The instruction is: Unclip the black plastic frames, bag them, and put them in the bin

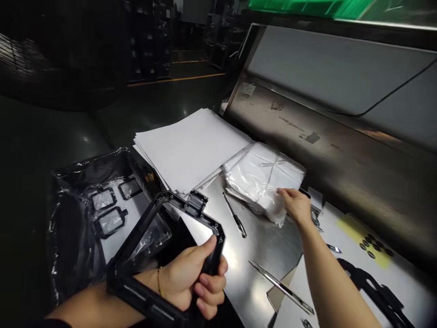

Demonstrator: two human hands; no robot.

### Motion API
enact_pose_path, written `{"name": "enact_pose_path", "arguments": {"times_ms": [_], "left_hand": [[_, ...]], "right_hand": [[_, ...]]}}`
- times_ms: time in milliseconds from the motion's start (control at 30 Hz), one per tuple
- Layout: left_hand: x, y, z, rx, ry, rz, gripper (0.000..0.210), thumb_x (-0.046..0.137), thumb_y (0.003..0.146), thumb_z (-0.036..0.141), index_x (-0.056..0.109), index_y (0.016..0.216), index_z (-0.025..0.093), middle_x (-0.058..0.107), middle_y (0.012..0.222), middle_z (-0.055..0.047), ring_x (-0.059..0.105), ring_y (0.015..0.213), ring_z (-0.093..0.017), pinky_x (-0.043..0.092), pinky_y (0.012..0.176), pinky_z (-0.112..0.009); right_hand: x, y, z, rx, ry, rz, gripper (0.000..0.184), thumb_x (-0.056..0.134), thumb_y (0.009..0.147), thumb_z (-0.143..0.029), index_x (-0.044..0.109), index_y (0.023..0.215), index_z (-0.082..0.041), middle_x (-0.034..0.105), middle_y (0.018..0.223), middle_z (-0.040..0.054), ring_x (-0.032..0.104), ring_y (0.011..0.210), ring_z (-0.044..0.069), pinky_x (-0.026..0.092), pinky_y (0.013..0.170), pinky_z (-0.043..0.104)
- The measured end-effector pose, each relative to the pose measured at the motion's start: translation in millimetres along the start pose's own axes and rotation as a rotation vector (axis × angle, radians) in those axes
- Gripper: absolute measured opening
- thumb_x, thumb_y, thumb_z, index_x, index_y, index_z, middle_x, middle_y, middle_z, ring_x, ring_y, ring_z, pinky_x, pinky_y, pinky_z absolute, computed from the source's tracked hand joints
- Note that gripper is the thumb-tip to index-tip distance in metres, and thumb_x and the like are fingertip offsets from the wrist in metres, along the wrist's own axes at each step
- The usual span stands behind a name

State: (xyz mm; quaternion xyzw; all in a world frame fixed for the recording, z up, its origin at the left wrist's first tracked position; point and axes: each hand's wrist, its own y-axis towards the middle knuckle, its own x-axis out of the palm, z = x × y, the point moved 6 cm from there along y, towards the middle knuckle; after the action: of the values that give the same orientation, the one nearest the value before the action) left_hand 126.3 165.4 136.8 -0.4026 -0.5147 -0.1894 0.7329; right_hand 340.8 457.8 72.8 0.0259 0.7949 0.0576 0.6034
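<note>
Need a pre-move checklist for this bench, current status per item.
1. Black frame secure in left hand: ok, fingers wrapped around one side.
2. Right hand at the plastic bags: ok, fingertips on them.
3. Just one bag pinched: cannot tell.
4. Pointed metal tool put away: not ok, lies loose beside the right forearm.
5. Pen put away: not ok, on the metal table.
6. Frame free of scratches: cannot tell.
</note>
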Motion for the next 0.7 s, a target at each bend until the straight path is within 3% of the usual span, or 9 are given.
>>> {"name": "enact_pose_path", "arguments": {"times_ms": [167, 267, 400, 500, 600, 700], "left_hand": [[-1.5, -2, 4, 0.018, -0.046, 0.025, 0.047, 0.027, 0.081, 0.053, 0.045, 0.058, 0.017, 0.025, 0.035, 0.008, 0.013, 0.033, -0.005, 0.015, 0.033, -0.015], [-3.8, -1, 4, 0.019, -0.07, 0.033, 0.047, 0.028, 0.08, 0.054, 0.046, 0.059, 0.017, 0.025, 0.036, 0.008, 0.013, 0.033, -0.005, 0.016, 0.033, -0.015], [-6.7, -2, 2, 0.013, -0.085, 0.05, 0.046, 0.029, 0.081, 0.053, 0.046, 0.059, 0.017, 0.025, 0.036, 0.009, 0.013, 0.034, -0.004, 0.017, 0.033, -0.014], [-8.4, -4, 1, 0.018, -0.091, 0.061, 0.046, 0.029, 0.081, 0.053, 0.046, 0.059, 0.017, 0.026, 0.036, 0.008, 0.014, 0.033, -0.004, 0.017, 0.033, -0.014], [-10.8, -7, 0, 0.034, -0.103, 0.075, 0.047, 0.028, 0.081, 0.054, 0.046, 0.059, 0.017, 0.026, 0.036, 0.008, 0.014, 0.033, -0.004, 0.018, 0.033, -0.014], [-12.8, -10, -3, 0.037, -0.109, 0.082, 0.047, 0.028, 0.081, 0.053, 0.047, 0.059, 0.016, 0.026, 0.036, 0.008, 0.015, 0.033, -0.004, 0.018, 0.033, -0.014]], "right_hand": [[-21, -17, 11, 0.081, -0.094, 0.171, 0.022, 0.039, 0.086, -0.024, 0.056, 0.083, -0.012, 0.057, 0.085, 0.007, 0.053, 0.081, 0.017, 0.038, 0.071, 0.035], [-17, -33, -1, -0.032, -0.153, 0.126, 0.023, 0.041, 0.082, -0.027, 0.059, 0.082, -0.013, 0.058, 0.089, 0.015, 0.048, 0.087, 0.024, 0.029, 0.069, 0.038], [-6, -42, -16, -0.179, -0.174, 0.045, 0.019, 0.056, 0.071, -0.029, 0.061, 0.086, -0.017, 0.06, 0.092, 0.0118, 0.046, 0.09, 0.025, 0.025, 0.071, 0.035], [-5, -40, -14, -0.17, -0.152, 0.036, 0.013, 0.052, 0.073, -0.021, 0.062, 0.078, -0.015, 0.062, 0.082, 0.0109, 0.049, 0.079, 0.021, 0.028, 0.068, 0.032], [-7, -39, -12, -0.133, -0.104, 0.061, 0.018, 0.054, 0.073, -0.024, 0.06, 0.085, -0.013, 0.06, 0.088, 0.013, 0.048, 0.082, 0.022, 0.03, 0.069, 0.031], [-2, -39, -12, -0.105, -0.021, 0.006, 0.018, 0.06, 0.07, -0.026, 0.06, 0.084, -0.016, 0.06, 0.085, 0.0081, 0.052, 0.076, 0.017, 0.035, 0.067, 0.027]]}}
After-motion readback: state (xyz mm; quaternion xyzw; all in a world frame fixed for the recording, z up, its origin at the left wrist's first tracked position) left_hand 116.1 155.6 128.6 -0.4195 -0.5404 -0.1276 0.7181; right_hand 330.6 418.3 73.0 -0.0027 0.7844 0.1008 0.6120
